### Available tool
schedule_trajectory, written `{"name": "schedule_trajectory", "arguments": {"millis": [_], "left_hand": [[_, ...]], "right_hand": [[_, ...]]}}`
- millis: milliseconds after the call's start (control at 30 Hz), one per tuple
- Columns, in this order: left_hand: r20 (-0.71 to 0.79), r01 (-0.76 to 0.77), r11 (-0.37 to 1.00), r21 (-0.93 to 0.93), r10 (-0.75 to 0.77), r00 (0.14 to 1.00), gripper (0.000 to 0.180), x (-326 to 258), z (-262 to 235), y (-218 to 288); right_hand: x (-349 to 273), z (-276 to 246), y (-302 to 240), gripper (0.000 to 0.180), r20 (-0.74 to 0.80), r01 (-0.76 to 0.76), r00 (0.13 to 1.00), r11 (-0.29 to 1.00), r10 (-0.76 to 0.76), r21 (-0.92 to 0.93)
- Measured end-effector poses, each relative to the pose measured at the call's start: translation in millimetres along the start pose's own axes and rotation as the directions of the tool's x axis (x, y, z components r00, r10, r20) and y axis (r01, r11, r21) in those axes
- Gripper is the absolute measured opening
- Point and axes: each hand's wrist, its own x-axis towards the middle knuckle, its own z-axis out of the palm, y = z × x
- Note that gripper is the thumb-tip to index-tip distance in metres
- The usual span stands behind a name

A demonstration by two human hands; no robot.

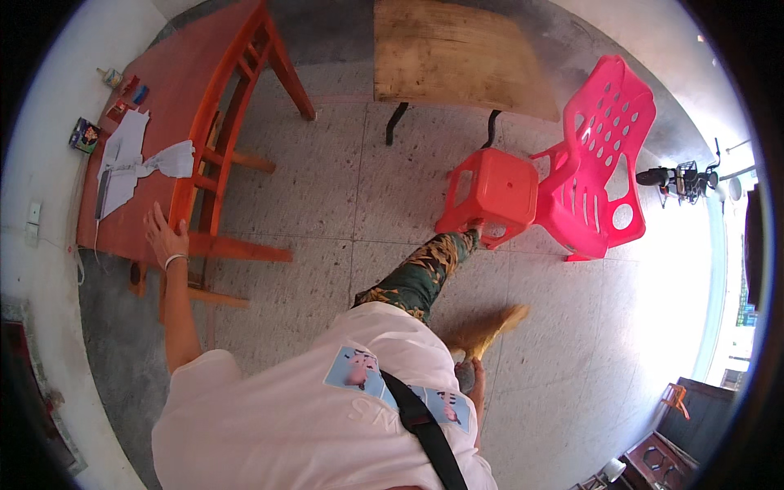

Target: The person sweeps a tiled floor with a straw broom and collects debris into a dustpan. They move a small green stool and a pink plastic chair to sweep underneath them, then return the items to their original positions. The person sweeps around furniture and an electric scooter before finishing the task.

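Observation:
My left hand [167, 238] is spread at the near corner of the red-brown wooden table [159, 82], fingers apart and holding nothing; a band circles its wrist. Close to its fingertips, white paper pieces [122, 159] lie on the tabletop. Low on my right side, my right hand [476, 376] is closed round the narrow end of a yellow-brown, broom-like thing [487, 331]. Its wide end fans out over the floor. A grey rounded thing [464, 376] shows beside the hand; I cannot make out what it is. My shirt and body hide part of the right arm.
A red plastic stool [510, 192] stands ahead, against a pink plastic armchair [608, 147]. Behind them is a low wooden table [457, 57] with dark bent legs. Wooden stool legs [237, 247] jut from under the left table. At far right stands a bike [686, 181].

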Motion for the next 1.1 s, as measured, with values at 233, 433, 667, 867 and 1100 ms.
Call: {"name": "schedule_trajectory", "arguments": {"millis": [233,433,667,867,1100], "left_hand": [[-0.046,-0.035,0.999,-0.018,0.034,0.998,0.066,3,5,1],[0.033,0.005,0.999,0.032,-0.006,0.999,0.066,1,2,4],[0.097,-0.052,0.992,0.116,0.041,0.994,0.070,3,-6,5],[0.072,-0.063,0.993,0.104,0.056,0.996,0.070,3,8,-1],[0.046,-0.096,0.993,0.061,0.093,0.995,0.069,1,0,5]], "right_hand": [[42,-23,-6,0.033,-0.026,-0.137,0.990,0.989,0.135,-0.057],[38,-12,-8,0.031,-0.101,-0.146,0.987,0.959,0.124,-0.242],[-22,57,-41,0.031,-0.117,-0.251,0.967,0.930,0.227,-0.269],[-46,129,-58,0.031,0.006,-0.232,0.965,0.862,0.263,-0.451],[38,148,-25,0.022,0.281,0.211,0.958,0.544,0.049,-0.812]]}}
